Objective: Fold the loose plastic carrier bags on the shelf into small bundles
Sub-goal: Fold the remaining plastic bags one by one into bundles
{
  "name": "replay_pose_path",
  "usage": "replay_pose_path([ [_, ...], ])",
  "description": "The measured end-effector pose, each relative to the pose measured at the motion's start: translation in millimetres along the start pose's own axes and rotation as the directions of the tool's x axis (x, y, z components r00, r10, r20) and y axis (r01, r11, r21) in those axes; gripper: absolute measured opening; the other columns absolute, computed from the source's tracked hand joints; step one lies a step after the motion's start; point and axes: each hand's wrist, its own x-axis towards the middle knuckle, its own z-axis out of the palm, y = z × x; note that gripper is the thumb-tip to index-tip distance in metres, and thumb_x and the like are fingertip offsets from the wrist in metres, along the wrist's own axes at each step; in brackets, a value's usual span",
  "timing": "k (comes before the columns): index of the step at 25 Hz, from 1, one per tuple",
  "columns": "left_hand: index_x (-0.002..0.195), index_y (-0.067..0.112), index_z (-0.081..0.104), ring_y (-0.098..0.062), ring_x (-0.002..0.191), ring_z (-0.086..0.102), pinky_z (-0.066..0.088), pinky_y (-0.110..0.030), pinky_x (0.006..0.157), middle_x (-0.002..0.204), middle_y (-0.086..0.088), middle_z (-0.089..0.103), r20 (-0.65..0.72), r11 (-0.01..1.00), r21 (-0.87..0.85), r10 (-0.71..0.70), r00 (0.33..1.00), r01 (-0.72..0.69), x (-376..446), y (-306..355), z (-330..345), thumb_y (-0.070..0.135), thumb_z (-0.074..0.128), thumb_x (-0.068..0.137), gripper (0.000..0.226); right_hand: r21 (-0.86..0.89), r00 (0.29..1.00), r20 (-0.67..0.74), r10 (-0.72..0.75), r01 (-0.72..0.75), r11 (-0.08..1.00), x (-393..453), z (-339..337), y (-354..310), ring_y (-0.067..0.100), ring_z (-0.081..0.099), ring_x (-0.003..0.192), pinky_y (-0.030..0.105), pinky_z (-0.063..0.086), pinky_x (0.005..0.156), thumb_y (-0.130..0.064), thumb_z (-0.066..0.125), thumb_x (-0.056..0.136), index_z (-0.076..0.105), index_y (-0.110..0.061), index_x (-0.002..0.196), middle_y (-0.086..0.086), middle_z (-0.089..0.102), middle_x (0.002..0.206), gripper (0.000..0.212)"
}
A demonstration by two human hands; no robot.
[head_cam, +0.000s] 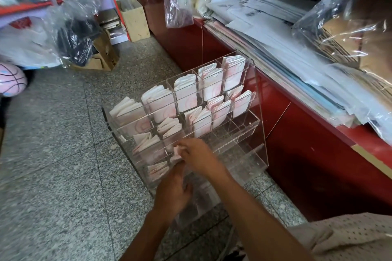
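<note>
A clear acrylic rack (259, 99) with several compartments stands on the floor against a red counter. Most upper compartments hold folded white-and-pink carrier bag bundles (186, 93). My right hand (199, 155) pinches a small folded white-and-pink bag (177, 153) at a lower compartment. My left hand (172, 190) sits just below it, fingers reaching up to the same bag's lower edge. How the left fingers hold it is partly hidden. Compartments at the rack's lower right show no bundles.
The red counter (297, 125) on the right carries stacks of paper and plastic-wrapped goods (297, 34). Clear bags with dark items (74, 34), cardboard boxes (106, 55) and a pink ball (11, 82) lie at the left. Grey speckled floor tiles (53, 154) spread to the left.
</note>
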Motion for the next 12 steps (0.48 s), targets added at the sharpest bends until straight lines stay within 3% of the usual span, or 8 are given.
replay_pose_path([
  [4, 0.15, 0.021, 0.032, -0.021, 0.119, 0.058, 0.049, -0.029, 0.089, 0.144, -0.001, 0.05, 0.031, 0.999, -0.017, 0.029, 0.999, -0.028, -4, 1, 0, 0.023, 0.067, 0.085, 0.073, -0.046, 0.958, -0.287, 0.003, -0.017, 0.999, -3, -4, 3, 0.022, 0.066, 0.09, 0.033, 0.052, 0.083, -0.015, 0.057, 0.093, 0.071, -0.018, 0.109, 0.006, 0.073, 0.1, 0.022],
  [8, 0.155, 0.017, 0.013, -0.024, 0.113, 0.061, 0.052, -0.032, 0.08, 0.16, -0.005, 0.025, 0.111, 0.999, 0.044, -0.025, 0.994, 0.02, -13, 3, 7, 0.027, 0.06, 0.089, 0.082, -0.037, 0.995, -0.103, -0.008, 0.005, 0.999, -5, -5, 0, 0.022, 0.066, 0.097, 0.033, 0.053, 0.085, -0.005, 0.063, 0.085, 0.07, -0.016, 0.115, 0.006, 0.072, 0.109, 0.033],
  [10, 0.156, 0.014, 0.011, -0.024, 0.113, 0.061, 0.053, -0.032, 0.08, 0.161, -0.006, 0.022, 0.116, 0.998, 0.056, -0.037, 0.993, 0.031, -13, 3, 7, 0.028, 0.061, 0.09, 0.084, 0.075, 0.995, -0.099, 0.011, -0.004, 0.997, -9, -7, -2, 0.019, 0.065, 0.099, 0.033, 0.053, 0.088, -0.003, 0.066, 0.081, 0.068, -0.015, 0.119, 0.005, 0.07, 0.114, 0.04],
  [12, 0.156, 0.017, 0.011, -0.021, 0.107, 0.063, 0.052, -0.028, 0.075, 0.161, -0.002, 0.021, 0.121, 0.998, 0.05, -0.032, 0.992, 0.026, -13, 4, 6, 0.028, 0.062, 0.089, 0.085, 0.031, 0.998, -0.051, 0.027, -0.026, 0.999, -10, -9, 1, 0.02, 0.063, 0.103, 0.033, 0.052, 0.089, -0.013, 0.065, 0.086, 0.065, -0.018, 0.122, 0.004, 0.068, 0.118, 0.036],
])
